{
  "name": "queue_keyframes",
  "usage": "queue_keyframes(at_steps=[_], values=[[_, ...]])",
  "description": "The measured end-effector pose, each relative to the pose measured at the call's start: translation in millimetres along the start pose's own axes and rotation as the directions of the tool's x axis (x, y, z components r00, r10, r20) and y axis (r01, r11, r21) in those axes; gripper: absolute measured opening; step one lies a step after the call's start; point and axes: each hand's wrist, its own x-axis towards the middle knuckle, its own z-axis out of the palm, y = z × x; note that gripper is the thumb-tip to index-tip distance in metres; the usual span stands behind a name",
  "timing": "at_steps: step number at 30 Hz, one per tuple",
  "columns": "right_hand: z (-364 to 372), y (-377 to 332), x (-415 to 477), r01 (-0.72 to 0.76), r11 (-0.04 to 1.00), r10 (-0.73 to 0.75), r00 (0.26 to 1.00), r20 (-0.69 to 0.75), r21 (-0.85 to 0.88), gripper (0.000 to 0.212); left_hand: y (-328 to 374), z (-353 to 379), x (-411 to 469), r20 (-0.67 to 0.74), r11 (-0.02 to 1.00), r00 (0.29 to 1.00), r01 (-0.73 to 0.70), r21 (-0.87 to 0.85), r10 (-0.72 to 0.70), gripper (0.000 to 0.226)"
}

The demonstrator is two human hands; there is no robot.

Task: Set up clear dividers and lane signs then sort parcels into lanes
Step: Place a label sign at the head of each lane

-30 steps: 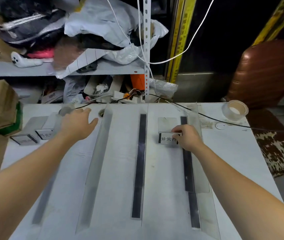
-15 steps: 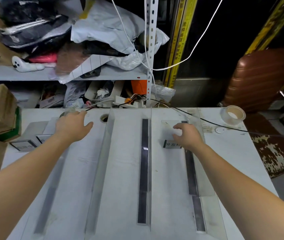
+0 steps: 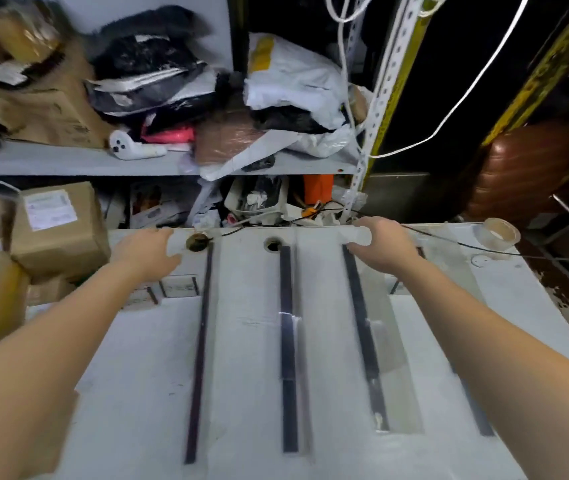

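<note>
Several clear dividers on black base strips [image 3: 288,341] run front to back along the white table [image 3: 241,410]. My left hand [image 3: 144,252] reaches to the table's far edge, left of the leftmost strip [image 3: 201,341], with its fingers stretched out. My right hand [image 3: 385,245] is at the far end of the third strip [image 3: 362,323]. Its fingertips are washed out by blur, so its hold is unclear. Two lane signs [image 3: 179,287] lie below my left hand. Another sign [image 3: 395,285] peeks out beside my right wrist. Cardboard parcels [image 3: 58,226] are stacked at the left.
A shelf behind the table holds mailer bags [image 3: 293,84] and boxes [image 3: 44,112]. A tape roll [image 3: 497,233] and a black cable [image 3: 449,241] lie at the far right of the table. Two round holes [image 3: 272,244] open near its far edge. A brown suitcase [image 3: 525,168] stands to the right.
My right hand has left the lane sign and moved to the far end of a divider. The left hand stays near the far edge. The view has shifted left and up.
</note>
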Motion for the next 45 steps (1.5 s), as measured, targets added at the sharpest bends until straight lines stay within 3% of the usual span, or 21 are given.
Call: queue_keyframes(at_steps=[8, 14, 18, 24, 29, 39, 45], values=[[34, -144, -25, 0.08, 0.996, -0.08, 0.997, 0.0, 0.044, 0.061, -120, 8, -16, 0.012, 0.999, 0.999, -0.05, -0.007, 0.051, 0.059], [73, -238, -32, 0.179, 0.979, -0.186, 0.98, 0.064, 0.101, 0.061, -149, 42, -9, 0.114, 0.99, 0.984, -0.13, -0.058, 0.136, 0.032], [99, -274, -31, 0.235, 0.965, -0.248, 0.961, 0.122, 0.113, 0.057, -143, 67, 1, 0.146, 0.976, 0.969, -0.209, 0.056, 0.199, 0.034], [139, -294, -25, 0.252, 0.953, -0.281, 0.943, 0.177, 0.168, 0.053, -129, 95, 25, 0.158, 0.949, 0.947, -0.298, 0.099, 0.281, 0.029], [162, -304, -18, 0.243, 0.94, -0.296, 0.929, 0.224, 0.237, 0.047, -126, 100, 33, 0.143, 0.947, 0.952, -0.29, 0.137, 0.271, 0.023], [162, -308, -3, 0.253, 0.931, -0.319, 0.915, 0.247, 0.264, 0.046, -141, 91, 32, 0.102, 0.961, 0.957, -0.274, 0.025, 0.271, 0.006], [170, -306, -3, 0.266, 0.923, -0.337, 0.907, 0.252, 0.277, 0.046, -136, 77, 26, 0.055, 0.95, 0.949, -0.311, -0.011, 0.312, 0.013]])
